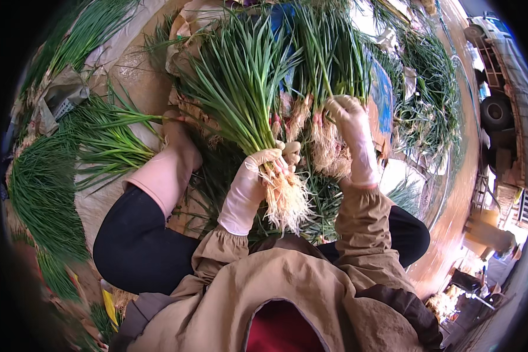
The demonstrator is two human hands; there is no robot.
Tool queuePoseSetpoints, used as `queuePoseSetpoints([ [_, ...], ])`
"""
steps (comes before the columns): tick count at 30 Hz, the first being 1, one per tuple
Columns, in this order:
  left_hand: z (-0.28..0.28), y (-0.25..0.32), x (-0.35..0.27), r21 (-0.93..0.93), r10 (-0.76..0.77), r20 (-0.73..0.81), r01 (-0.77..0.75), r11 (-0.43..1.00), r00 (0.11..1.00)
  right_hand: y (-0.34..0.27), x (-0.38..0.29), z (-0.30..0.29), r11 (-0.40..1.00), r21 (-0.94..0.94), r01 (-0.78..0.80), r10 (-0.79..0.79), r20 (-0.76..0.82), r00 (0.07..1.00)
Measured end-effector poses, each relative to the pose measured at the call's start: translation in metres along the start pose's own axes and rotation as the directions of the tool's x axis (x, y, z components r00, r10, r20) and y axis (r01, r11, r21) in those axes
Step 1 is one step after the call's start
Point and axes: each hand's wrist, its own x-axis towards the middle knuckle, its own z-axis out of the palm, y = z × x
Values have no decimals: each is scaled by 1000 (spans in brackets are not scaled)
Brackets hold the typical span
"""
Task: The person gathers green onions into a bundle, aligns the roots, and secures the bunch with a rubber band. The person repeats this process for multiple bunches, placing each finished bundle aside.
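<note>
My left hand (pixel 268 160), in a pale glove, is closed around a bunch of green onions (pixel 251 101) near its base. The pale roots (pixel 288 202) hang below toward my lap, and the green leaves fan out away from me. My gloved right hand (pixel 344 108) is at the upper right, its fingers bent over the lower stems of other green onions (pixel 339 57); whether it grips one is hard to tell. Under and beside it lie more onions with reddish bases and stringy roots (pixel 328 141).
Loose green onions (pixel 114 145) lie by my left knee, with large heaps at the far left (pixel 44 193) and upper right (pixel 427 88). A blue-patterned surface (pixel 382 101) shows right of my right hand. Beyond the wet floor (pixel 453 207) stand a truck (pixel 506 105) and a person in yellow (pixel 486 233).
</note>
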Motion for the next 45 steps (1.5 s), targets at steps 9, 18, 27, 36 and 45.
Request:
queuePoseSetpoints([
  [9,-27,-8,13,301,-30,-185,85,950,982,-4,-105,61,984,18,179,-179,188,966],
  [18,8,-3,-7,305,-78,-142,119,945,987,4,-55,56,591,630,-503,253,447,858],
  [27,-22,-10,2,162,-42,24,38,986,999,8,-47,85,928,361,-94,19,207,978],
  [36,3,-3,-10,-3,64,168,-64,998,984,14,-22,56,812,-579,-79,185,125,975],
  [45,-29,-6,5,60,10,-23,-9,998,1000,-1,14,28,960,-168,-226,229,-2,974],
])
